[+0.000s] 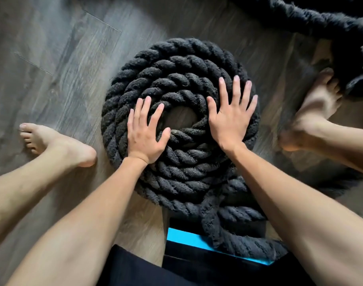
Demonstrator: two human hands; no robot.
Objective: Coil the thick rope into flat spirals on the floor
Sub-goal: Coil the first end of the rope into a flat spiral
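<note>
With both the left hand [146, 134] and the right hand [231, 116] flat, fingers spread, on the rope [176, 83] spiral at the frame's centre, it seems best to press evenly while feeding the loose tail at lower right tightly around.

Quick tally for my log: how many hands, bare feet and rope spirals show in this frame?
Hands: 2, left hand and right hand, both flat on the spiral
Feet: 2, left foot and right foot
Spirals: 1
Total: 5
</note>
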